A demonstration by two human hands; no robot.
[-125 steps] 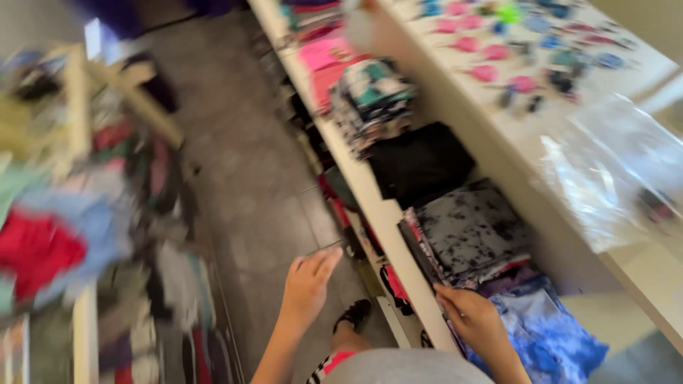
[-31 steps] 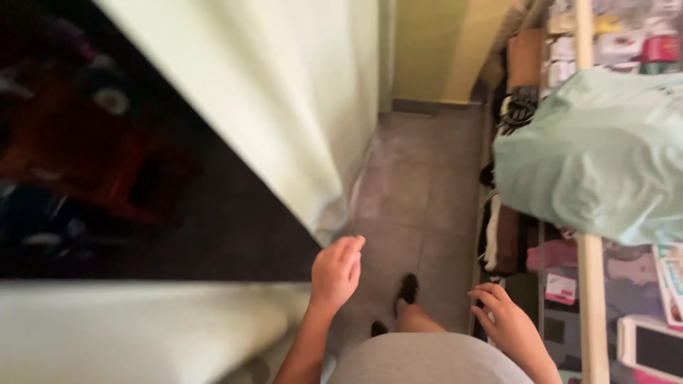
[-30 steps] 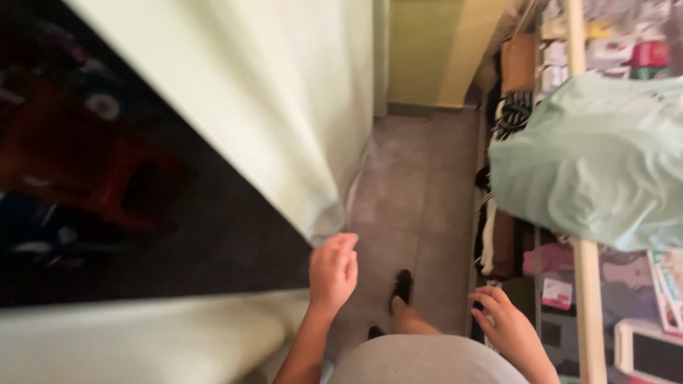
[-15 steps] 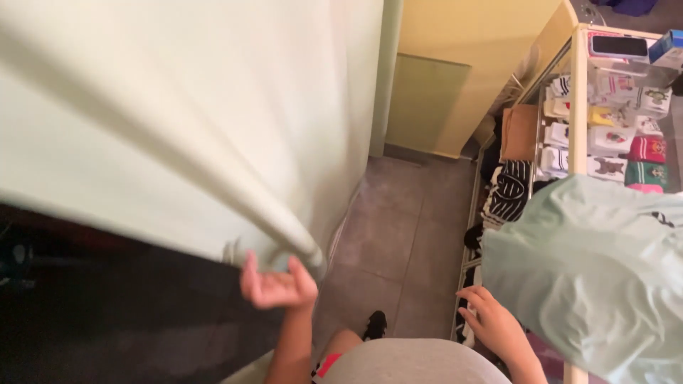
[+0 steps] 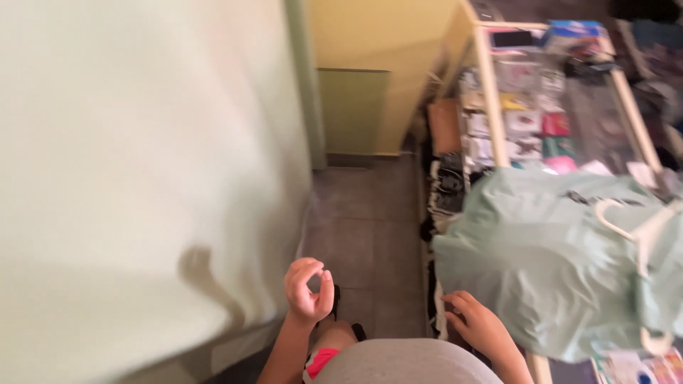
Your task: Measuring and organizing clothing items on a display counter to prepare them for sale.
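Note:
My left hand [image 5: 307, 290] is raised in front of me beside a pale green curtain [image 5: 142, 163]. Its fingers are curled in, thumb touching fingertips, with nothing in them and not touching the curtain. My right hand [image 5: 478, 325] hangs low with fingers spread, its fingertips at the lower left edge of a mint-green garment [image 5: 548, 263]. The garment lies draped over a glass counter with a white hanger [image 5: 640, 235] on it.
A grey tiled floor [image 5: 370, 235] runs ahead between the curtain and the counter to a yellow wall [image 5: 377, 71]. The cream-framed glass counter [image 5: 491, 92] at right holds small packets and boxes. Folded dark clothes [image 5: 448, 192] sit on its lower shelves.
The curtain has swung fully to my left and my left hand has let go of its edge. The view has turned toward the yellow wall and the counter.

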